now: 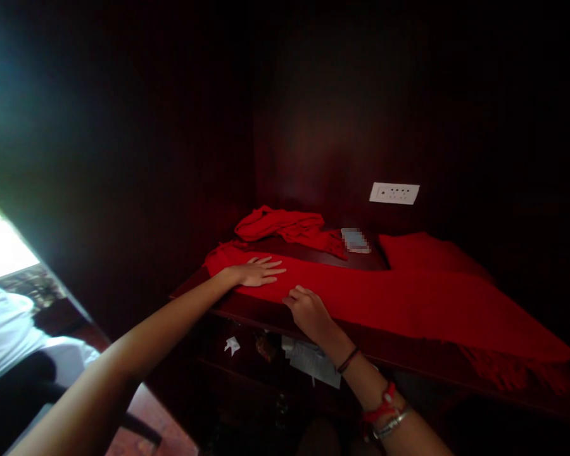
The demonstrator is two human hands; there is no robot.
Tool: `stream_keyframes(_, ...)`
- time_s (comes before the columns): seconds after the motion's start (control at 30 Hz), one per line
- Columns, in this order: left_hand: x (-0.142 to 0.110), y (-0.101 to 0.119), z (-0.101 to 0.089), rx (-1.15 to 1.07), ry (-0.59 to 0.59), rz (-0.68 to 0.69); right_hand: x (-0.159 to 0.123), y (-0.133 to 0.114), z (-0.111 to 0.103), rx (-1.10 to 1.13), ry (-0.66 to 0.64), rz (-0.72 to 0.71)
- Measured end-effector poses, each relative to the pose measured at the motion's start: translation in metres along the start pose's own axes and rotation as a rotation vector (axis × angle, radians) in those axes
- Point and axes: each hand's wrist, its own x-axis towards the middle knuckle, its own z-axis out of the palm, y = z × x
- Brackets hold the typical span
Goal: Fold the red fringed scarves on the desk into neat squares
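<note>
A long red scarf (389, 297) with fringed ends lies lengthwise along a dark wooden shelf. Flat on its left part rests my left hand (256, 272), fingers spread. My right hand (311, 313) is at the scarf's near edge, close to the left one. Its fingers are curled together, and whether cloth is pinched between them is hidden. Behind the left hand, a crumpled red cloth (285, 225) sits in a loose heap. More red fabric (427, 250) lies at the back right, behind the long scarf.
A blurred, pale flat object (355, 240) lies at the back of the shelf (375, 261). A white socket plate (394, 193) is on the wall. Below are papers (313, 364) and a white scrap (232, 345). At far left, a person in white clothing (4, 329) sits beyond the partition.
</note>
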Motion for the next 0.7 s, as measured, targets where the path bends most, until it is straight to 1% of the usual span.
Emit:
stream_keyframes(0.07, 0.004, -0.006, -0.003, 0.051, 0.059, -0.14, -0.001, -0.001, -0.003, 0.009, -0.01, -0.015)
stream_keyframes(0.1, 0.006, -0.005, -0.005, 0.072, 0.112, -0.165, -0.001, -0.002, -0.004, 0.012, -0.016, -0.019)
stream_keyframes(0.13, 0.007, -0.002, -0.006, 0.083, 0.162, -0.136, -0.001, -0.002, -0.005, 0.012, -0.021, -0.019)
stream_keyframes(0.17, 0.008, 0.003, -0.007, 0.08, 0.193, -0.053, -0.001, -0.003, -0.006, 0.012, -0.03, -0.016)
stream_keyframes(0.2, 0.01, 0.01, -0.006, 0.068, 0.199, 0.064, 0.0, -0.004, -0.007, 0.012, -0.041, -0.009)
stream_keyframes(0.27, 0.013, 0.024, -0.003, 0.034, 0.142, 0.269, 0.0, -0.005, -0.007, 0.017, -0.065, 0.008)
stream_keyframes(0.3, 0.015, 0.028, 0.0, 0.025, 0.106, 0.322, 0.0, -0.005, -0.007, 0.02, -0.075, 0.015)
stream_keyframes(0.33, 0.018, 0.029, 0.003, 0.024, 0.083, 0.333, 0.0, -0.006, -0.007, 0.025, -0.081, 0.018)
stream_keyframes(0.4, 0.026, 0.022, 0.007, 0.029, 0.076, 0.248, -0.001, -0.006, -0.007, 0.036, -0.081, 0.013)
stream_keyframes(0.47, 0.036, 0.006, 0.008, 0.044, 0.099, 0.094, -0.002, -0.006, -0.007, 0.043, -0.084, 0.008)
stream_keyframes(0.53, 0.045, -0.009, 0.004, 0.096, 0.166, -0.062, -0.003, -0.006, -0.008, 0.039, -0.083, 0.008)
stream_keyframes(0.57, 0.048, -0.013, 0.001, 0.135, 0.221, -0.101, -0.003, -0.006, -0.008, 0.034, -0.081, 0.01)
stream_keyframes(0.6, 0.05, -0.014, -0.002, 0.172, 0.286, -0.107, -0.003, -0.006, -0.008, 0.029, -0.077, 0.01)
stream_keyframes(0.63, 0.051, -0.012, -0.004, 0.194, 0.353, -0.078, -0.002, -0.006, -0.007, 0.026, -0.072, 0.008)
stream_keyframes(0.7, 0.048, -0.001, -0.007, 0.17, 0.437, 0.068, -0.002, -0.006, -0.006, 0.027, -0.074, 0.006)
